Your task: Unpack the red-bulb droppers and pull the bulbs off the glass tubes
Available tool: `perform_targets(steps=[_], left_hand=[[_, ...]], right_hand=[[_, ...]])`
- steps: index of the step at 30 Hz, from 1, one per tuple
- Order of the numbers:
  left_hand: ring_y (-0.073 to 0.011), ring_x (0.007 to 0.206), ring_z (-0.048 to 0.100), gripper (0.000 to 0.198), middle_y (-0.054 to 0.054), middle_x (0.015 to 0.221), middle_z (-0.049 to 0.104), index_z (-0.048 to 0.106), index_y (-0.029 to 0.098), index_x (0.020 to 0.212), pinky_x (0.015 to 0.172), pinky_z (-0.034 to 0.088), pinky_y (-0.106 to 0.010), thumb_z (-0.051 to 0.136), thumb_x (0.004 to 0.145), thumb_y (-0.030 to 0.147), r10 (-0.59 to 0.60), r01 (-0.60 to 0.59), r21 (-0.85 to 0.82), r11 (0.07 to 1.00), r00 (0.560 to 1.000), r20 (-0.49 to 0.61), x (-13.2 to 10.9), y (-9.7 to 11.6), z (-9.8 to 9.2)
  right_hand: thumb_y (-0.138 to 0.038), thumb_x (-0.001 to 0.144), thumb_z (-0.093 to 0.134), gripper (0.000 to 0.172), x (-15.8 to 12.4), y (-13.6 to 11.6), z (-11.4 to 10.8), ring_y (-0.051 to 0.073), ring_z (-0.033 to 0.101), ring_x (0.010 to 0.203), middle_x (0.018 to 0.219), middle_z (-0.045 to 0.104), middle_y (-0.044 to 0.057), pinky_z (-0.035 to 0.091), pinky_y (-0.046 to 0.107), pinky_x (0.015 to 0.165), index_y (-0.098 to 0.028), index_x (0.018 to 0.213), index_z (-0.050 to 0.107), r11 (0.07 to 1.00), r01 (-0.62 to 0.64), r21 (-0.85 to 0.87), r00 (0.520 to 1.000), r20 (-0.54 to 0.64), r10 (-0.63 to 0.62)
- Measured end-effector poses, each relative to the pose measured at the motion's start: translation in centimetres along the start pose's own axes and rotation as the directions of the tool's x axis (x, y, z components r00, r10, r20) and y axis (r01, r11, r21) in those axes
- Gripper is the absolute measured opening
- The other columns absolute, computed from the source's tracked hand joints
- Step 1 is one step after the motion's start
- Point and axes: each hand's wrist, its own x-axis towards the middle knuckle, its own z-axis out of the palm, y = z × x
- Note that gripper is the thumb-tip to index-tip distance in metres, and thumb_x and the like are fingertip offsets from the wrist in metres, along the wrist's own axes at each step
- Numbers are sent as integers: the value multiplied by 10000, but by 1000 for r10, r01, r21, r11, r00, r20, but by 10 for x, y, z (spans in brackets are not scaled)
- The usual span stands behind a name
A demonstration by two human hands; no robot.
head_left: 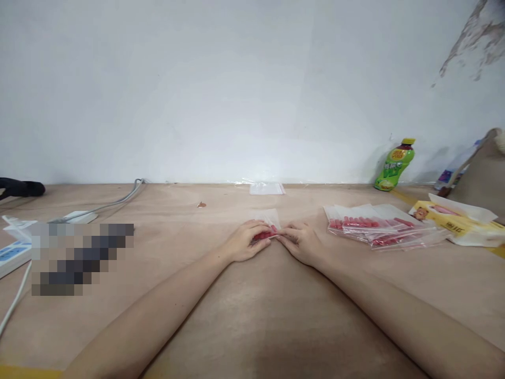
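Observation:
A small clear zip bag [266, 215] with red pieces inside lies on the table between my hands. My left hand [247, 240] is closed on the bag's left side, its fingers curled over the red pieces [272, 230]. With fingertips pinched together, my right hand [300, 242] grips the near right edge of the same bag. Off to the right is a pile of similar zip bags [379, 226], each holding red pieces; neither hand touches it. What the red pieces are exactly is too small to tell.
A green drink bottle [394, 166] leans by the wall. Yellow tissue pack [453, 221] and a bag [481, 168] sit at right. Flat clear bags [267, 188] lie at the back. At left are a power strip [16, 252], cables [118, 201] and a blurred-out object [82, 260].

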Motion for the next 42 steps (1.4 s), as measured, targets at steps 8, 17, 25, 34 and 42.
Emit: perform_targets(steps=[8,17,25,34,42], left_hand=[[-139,928,587,222,-47,962,656,631,194,988,846,470,-282,445,871,222,48,-52,-36,998,995,-89,0,0,4],[-150,896,594,179,-37,912,664,657,201,889,834,467,-297,492,849,256,-132,123,-159,980,990,-48,1,1,3],[-163,836,616,84,-53,880,658,649,161,701,780,487,-294,601,753,206,-295,269,-316,910,955,-38,2,2,5],[-170,816,614,49,-46,844,657,645,155,661,786,478,-311,647,699,187,-366,332,-385,861,931,-15,2,-1,6],[-173,819,614,62,-44,836,657,645,156,650,773,482,-312,680,667,205,-387,352,-408,843,922,-5,2,-4,7]], right_hand=[[-208,792,536,76,3,-8,-4,169,550,777,791,642,26,329,315,742,-194,840,593,998,53,-21,998,-45,-54],[-175,765,541,67,3,-7,-4,182,534,803,801,630,26,324,332,750,-214,798,584,998,64,-27,998,-16,-64],[-145,792,500,124,3,-6,-3,166,519,790,788,628,27,343,319,742,-211,793,605,989,151,3,988,-35,-151],[-178,809,487,160,3,-6,-2,157,513,766,767,641,17,322,323,727,-228,743,624,988,149,-42,987,-49,-151],[-179,797,498,165,3,-5,-1,152,514,773,756,636,8,305,326,742,-236,712,627,987,146,-72,988,-28,-149]])
